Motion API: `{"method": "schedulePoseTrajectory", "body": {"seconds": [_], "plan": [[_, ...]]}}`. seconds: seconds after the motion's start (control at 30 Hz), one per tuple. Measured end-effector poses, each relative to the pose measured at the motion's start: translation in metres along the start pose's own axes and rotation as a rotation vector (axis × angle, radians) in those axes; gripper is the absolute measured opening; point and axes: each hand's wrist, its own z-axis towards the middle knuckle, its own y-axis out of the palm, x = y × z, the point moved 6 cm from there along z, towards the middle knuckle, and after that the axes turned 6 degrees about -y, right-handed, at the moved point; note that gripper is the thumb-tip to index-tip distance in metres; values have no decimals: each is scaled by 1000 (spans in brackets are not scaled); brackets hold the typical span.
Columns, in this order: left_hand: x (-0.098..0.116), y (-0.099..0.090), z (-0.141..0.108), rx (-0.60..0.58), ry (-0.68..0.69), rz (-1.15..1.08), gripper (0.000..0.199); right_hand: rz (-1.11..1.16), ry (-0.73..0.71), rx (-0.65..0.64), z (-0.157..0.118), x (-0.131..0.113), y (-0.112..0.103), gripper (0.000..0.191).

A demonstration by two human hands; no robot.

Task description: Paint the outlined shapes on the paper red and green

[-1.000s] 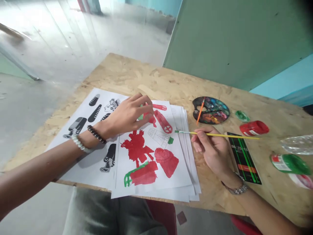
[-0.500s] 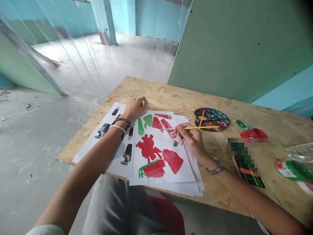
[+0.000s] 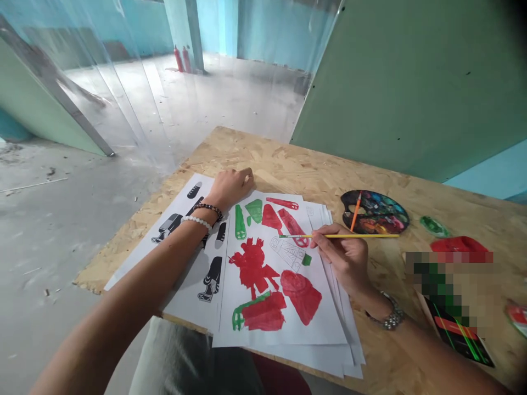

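My right hand (image 3: 340, 258) grips a thin yellow paintbrush (image 3: 341, 236) like a pen. Its green-tipped bristles hang over an unpainted outlined shape on the painted paper sheet (image 3: 317, 329); I cannot tell whether they touch it. That sheet carries red and green painted shapes. My left hand (image 3: 230, 188) rests curled, holding nothing, at the top edge of the painted sheet. Beneath my left forearm lies a sheet printed with black shapes (image 3: 185, 299).
A round black palette (image 3: 395, 216) with an orange brush (image 3: 355, 211) lies right of the papers on the chipboard table (image 3: 263, 153). Farther right are a green lid (image 3: 434, 226), red paint container (image 3: 457, 244), and pixelated phone (image 3: 461, 345).
My left hand has moved from over the painted shapes to the sheet's top edge, revealing green shapes. My right hand and brush have moved left over the paper. The view has shifted.
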Motion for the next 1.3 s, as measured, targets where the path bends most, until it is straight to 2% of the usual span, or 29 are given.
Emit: {"method": "schedulePoseTrajectory", "body": {"seconds": [0.13, 0.27, 0.47, 0.73, 1.1, 1.3], "plan": [[4, 2, 2, -30, 51, 14, 40, 11, 15, -29, 1, 1, 3, 20], [8, 3, 1, -31, 59, 9, 40, 68, 23, -66, 1, -1, 8, 25], [9, 1, 5, -16, 64, -33, 37, 47, 56, -2, 1, -1, 5, 22], [11, 3, 6, -20, 66, -17, 34, 13, 19, 17, 1, -4, 2, 22], [8, 8, 10, 50, 160, 17, 25, -27, 15, -53, 0, -5, 5, 19], [12, 5, 4, 62, 148, 67, 30, -92, -2, -85, -4, -5, 5, 13]]}}
